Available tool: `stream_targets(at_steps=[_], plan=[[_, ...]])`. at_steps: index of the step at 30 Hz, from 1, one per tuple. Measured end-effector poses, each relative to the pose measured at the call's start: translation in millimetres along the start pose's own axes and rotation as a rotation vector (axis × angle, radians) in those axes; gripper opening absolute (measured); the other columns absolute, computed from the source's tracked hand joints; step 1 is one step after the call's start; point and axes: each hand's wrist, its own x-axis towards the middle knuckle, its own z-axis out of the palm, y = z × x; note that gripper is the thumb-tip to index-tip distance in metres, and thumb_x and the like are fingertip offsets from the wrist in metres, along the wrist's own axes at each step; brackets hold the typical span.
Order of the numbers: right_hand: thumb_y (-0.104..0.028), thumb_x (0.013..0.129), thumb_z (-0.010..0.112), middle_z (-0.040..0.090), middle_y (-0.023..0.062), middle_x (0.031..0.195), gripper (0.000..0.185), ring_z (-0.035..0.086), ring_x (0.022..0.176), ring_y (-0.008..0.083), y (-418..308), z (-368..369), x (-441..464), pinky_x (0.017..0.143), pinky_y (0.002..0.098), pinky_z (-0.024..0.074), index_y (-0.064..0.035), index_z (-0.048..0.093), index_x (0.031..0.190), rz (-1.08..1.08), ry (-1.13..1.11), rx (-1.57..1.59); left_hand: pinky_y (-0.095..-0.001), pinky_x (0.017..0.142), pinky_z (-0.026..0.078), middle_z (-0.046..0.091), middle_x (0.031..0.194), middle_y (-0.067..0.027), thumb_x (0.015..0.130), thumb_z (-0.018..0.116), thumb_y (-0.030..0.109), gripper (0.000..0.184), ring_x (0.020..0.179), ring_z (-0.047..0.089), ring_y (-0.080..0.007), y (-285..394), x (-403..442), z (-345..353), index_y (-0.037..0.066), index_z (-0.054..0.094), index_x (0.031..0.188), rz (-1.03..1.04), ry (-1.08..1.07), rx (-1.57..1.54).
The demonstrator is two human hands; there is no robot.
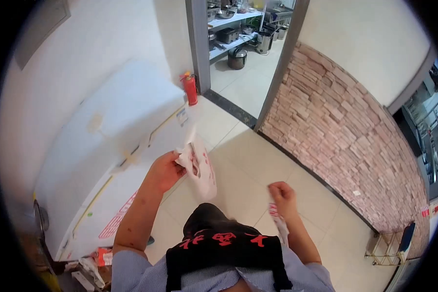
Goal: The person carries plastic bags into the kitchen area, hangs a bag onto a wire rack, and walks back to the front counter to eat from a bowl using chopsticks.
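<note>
White plastic bag (207, 179), red-printed, is pinched at its edge by the left hand (166, 171), above the tiled floor (246, 158). Well apart, a white strip (273, 211) with red print is clasped in the right hand (283, 196), hanging beside the forearm.

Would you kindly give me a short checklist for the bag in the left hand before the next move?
1. Left hand has hold of the white bag: ok, the fingers pinch its edge.
2. Bag held off the floor: ok, it is up in front of the body.
3. Bag contents known: cannot tell, the inside is hidden.
4. Right hand free: cannot tell, its fingers are curled and a red-and-white strip shows beside the wrist.
5. Fire extinguisher upright by the doorway: ok.
</note>
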Motion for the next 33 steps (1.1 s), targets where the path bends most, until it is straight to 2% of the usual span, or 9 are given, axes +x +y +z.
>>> stream_targets(at_steps=[5, 10, 12, 16, 18, 20, 23, 26, 33], plan=[[-0.010, 0.087, 0.057, 0.061, -0.0020, 0.074, 0.010, 0.049, 0.065, 0.0049, -38.5, 52.2, 170.6, 0.059, 0.0213, 0.0410, -0.0024, 0.064, 0.090, 0.015, -0.217, 0.067, -0.0361, 0.078, 0.049, 0.061, 0.091, -0.0069, 0.086, 0.050, 0.011, 0.013, 0.084, 0.060, -0.0198, 49.5, 140.6, 6.0, 0.004, 0.056, 0.097, 0.041, -0.007, -0.022], [-0.017, 0.087, 0.060, 0.060, 0.0017, 0.071, 0.017, 0.050, 0.062, 0.0053, -42.6, 76.3, 292.5, 0.056, 0.0218, 0.0412, -0.0013, 0.064, 0.093, 0.055, -0.204, -0.006, -0.0357, 0.070, 0.051, 0.060, 0.085, -0.0078, 0.084, 0.053, 0.008, 0.006, 0.077, 0.061, -0.0207, 109.4, 270.0, 21.0, 0.004, 0.055, 0.088, 0.009, -0.036, 0.077], [-0.017, 0.087, 0.060, 0.060, 0.0011, 0.071, 0.017, 0.050, 0.063, 0.0053, -50.1, 75.5, 354.2, 0.057, 0.0213, 0.0412, -0.0011, 0.064, 0.092, 0.056, -0.192, -0.002, -0.0359, 0.070, 0.050, 0.059, 0.084, -0.0085, 0.083, 0.052, 0.010, 0.009, 0.076, 0.060, -0.0213, 134.7, 333.6, 22.4, 0.003, 0.055, 0.088, -0.039, -0.001, 0.060], [-0.017, 0.086, 0.061, 0.061, 0.0004, 0.072, 0.016, 0.052, 0.065, 0.0047, -30.9, 85.6, 454.0, 0.058, 0.0204, 0.0417, -0.0013, 0.064, 0.090, 0.130, -0.108, 0.090, -0.0366, 0.081, 0.046, 0.059, 0.092, -0.0098, 0.084, 0.048, 0.013, 0.017, 0.088, 0.058, -0.0213, 174.9, 453.9, 37.9, 0.003, 0.056, 0.096, -0.108, -0.101, 0.063], [-0.021, 0.085, 0.062, 0.061, 0.0019, 0.071, 0.020, 0.052, 0.063, 0.0060, -13.2, 89.7, 514.4, 0.058, 0.0224, 0.0423, -0.0016, 0.064, 0.090, 0.148, -0.093, 0.139, -0.0371, 0.087, 0.045, 0.060, 0.102, -0.0112, 0.086, 0.047, 0.013, 0.026, 0.096, 0.057, -0.0232, 201.2, 504.5, 57.2, 0.001, 0.055, 0.107, -0.069, -0.025, -0.006], [-0.020, 0.086, 0.061, 0.059, 0.0008, 0.070, 0.019, 0.051, 0.064, 0.0059, -9.7, 88.4, 578.8, 0.058, 0.0224, 0.0421, -0.0018, 0.064, 0.091, 0.176, -0.115, 0.120, -0.0377, 0.086, 0.046, 0.060, 0.100, -0.0098, 0.085, 0.047, 0.011, 0.024, 0.093, 0.058, -0.0225, 223.5, 567.2, 56.5, 0.001, 0.056, 0.105, -0.037, -0.161, 0.008], [-0.019, 0.088, 0.059, 0.059, 0.0004, 0.073, 0.019, 0.051, 0.068, 0.0059, 12.0, 86.6, 692.2, 0.060, 0.0224, 0.0424, -0.0014, 0.063, 0.093, 0.104, -0.164, 0.134, -0.0441, 0.092, 0.043, 0.059, 0.103, -0.0170, 0.081, 0.051, 0.014, 0.035, 0.099, 0.057, -0.0295, 259.2, 641.3, 71.6, -0.003, 0.053, 0.111, 0.064, 0.011, -0.015], [-0.019, 0.089, 0.058, 0.058, 0.0009, 0.073, 0.019, 0.051, 0.068, 0.0058, -23.5, 84.3, 801.8, 0.059, 0.0223, 0.0423, -0.0005, 0.062, 0.092, 0.062, -0.199, 0.322, -0.0440, 0.091, 0.044, 0.061, 0.098, -0.0154, 0.078, 0.052, 0.016, 0.034, 0.097, 0.058, -0.0299, 299.2, 719.7, 83.8, -0.003, 0.055, 0.106, 0.046, -0.019, 0.037], [-0.019, 0.089, 0.057, 0.060, 0.0014, 0.075, 0.021, 0.051, 0.068, 0.0072, -66.4, 108.6, 1009.5, 0.059, 0.0225, 0.0420, 0.0011, 0.061, 0.091, -0.049, -0.301, 0.341, -0.0448, 0.084, 0.046, 0.060, 0.095, -0.0141, 0.077, 0.049, 0.018, 0.032, 0.092, 0.057, -0.0282, 378.9, 853.2, 125.7, 0.000, 0.055, 0.102, 0.043, 0.152, 0.110]])
